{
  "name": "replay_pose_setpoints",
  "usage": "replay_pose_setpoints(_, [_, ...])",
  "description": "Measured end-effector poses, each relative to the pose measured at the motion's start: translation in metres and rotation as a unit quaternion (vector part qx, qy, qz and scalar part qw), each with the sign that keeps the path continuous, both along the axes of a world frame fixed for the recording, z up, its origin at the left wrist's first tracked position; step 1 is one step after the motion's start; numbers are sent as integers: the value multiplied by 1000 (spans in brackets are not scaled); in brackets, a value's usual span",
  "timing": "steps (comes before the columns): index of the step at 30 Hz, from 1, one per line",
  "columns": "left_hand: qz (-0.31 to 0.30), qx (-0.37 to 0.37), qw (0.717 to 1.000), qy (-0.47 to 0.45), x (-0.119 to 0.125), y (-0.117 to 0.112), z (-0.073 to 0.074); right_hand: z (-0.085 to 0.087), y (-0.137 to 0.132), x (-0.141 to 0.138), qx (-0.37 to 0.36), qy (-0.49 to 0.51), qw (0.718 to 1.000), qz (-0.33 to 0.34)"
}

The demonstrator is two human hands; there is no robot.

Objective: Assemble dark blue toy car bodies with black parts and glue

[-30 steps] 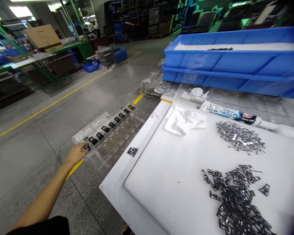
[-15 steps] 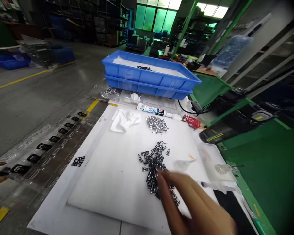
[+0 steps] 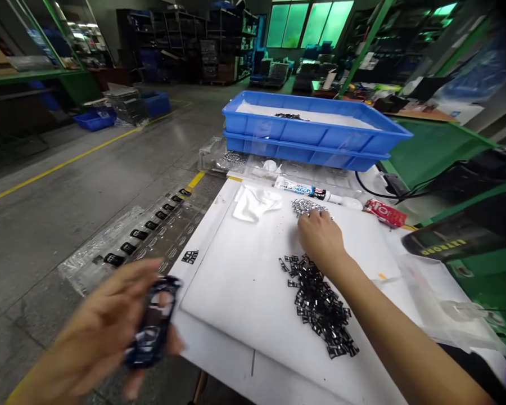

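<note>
My left hand (image 3: 101,320), smeared by motion, grips a dark frame-like plastic part (image 3: 155,322) with openings in it, off the left front edge of the table. At the far side of the white foam sheet (image 3: 236,292), my right hand (image 3: 320,235) reaches down to a heap of small silver metal pieces (image 3: 302,206). Its fingers are curled and closed, and their tips are hidden behind the hand. Below my right wrist lies a pile of small black trapezoid parts (image 3: 320,306). A single flat black part (image 3: 190,257) rests at the sheet's left edge.
Clear plastic trays (image 3: 168,236) on the left hold a row of black parts. Stacked blue bins (image 3: 312,132) stand behind the table. A white cloth (image 3: 257,203), a tube (image 3: 301,189), a red packet (image 3: 384,212) and a black EXTBORD-marked object (image 3: 442,239) border the sheet.
My right hand has gone from the black pile to the silver heap. My left hand has come from the trays into fuller view with the dark part. The view has swung left.
</note>
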State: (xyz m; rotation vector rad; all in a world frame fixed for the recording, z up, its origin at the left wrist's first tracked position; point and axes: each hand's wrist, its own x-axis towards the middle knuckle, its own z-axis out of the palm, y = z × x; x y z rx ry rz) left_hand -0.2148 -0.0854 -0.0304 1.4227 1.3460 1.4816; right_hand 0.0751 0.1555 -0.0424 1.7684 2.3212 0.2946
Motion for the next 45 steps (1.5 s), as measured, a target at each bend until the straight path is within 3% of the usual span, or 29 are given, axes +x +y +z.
replay_pose_setpoints(1, [-112,-95,980,-132,20,4,0,-1,0,2,1,0,1000,-3])
replay_pose_setpoints(2, [-188,-138,935,-266,39,9,-2,-2,0,4,2,1,1000,-7])
replay_pose_setpoints(4, [-250,-175,847,-436,75,21,-7,-3,-1,8,4,8,1000,-16])
replay_pose_setpoints(5, [-263,-175,822,-475,90,27,-10,-5,-3,10,7,14,1000,-19])
replay_pose_setpoints(7, [-271,-169,799,-510,116,38,-17,-8,-6,14,19,32,999,-19])
replay_pose_setpoints(13, [-270,-210,784,-517,162,59,-31,-17,-2,14,98,140,985,-17])
replay_pose_setpoints(17, [-258,-244,789,-501,183,60,-36,-5,-15,9,158,266,951,2])
replay_pose_setpoints(20, [-230,-252,816,-466,191,58,-37,14,-53,16,153,371,915,47])
replay_pose_setpoints(25, [-190,-234,867,-397,196,53,-38,28,-134,49,33,513,853,90])
replay_pose_setpoints(28, [-176,-227,889,-357,198,50,-38,20,-163,67,-74,620,780,44])
replay_pose_setpoints(30, [-173,-234,893,-344,199,49,-37,11,-174,73,-90,656,748,31])
replay_pose_setpoints(34, [-158,-248,891,-345,200,50,-34,-5,-185,75,-83,686,723,6])
replay_pose_setpoints(37, [-144,-255,890,-349,201,51,-34,-11,-189,73,-60,684,727,3])
replay_pose_setpoints(41, [-130,-258,892,-347,201,50,-35,-9,-190,70,-29,660,751,8])
replay_pose_setpoints(45, [-127,-252,904,-322,201,48,-37,-3,-190,67,-34,684,727,-52])
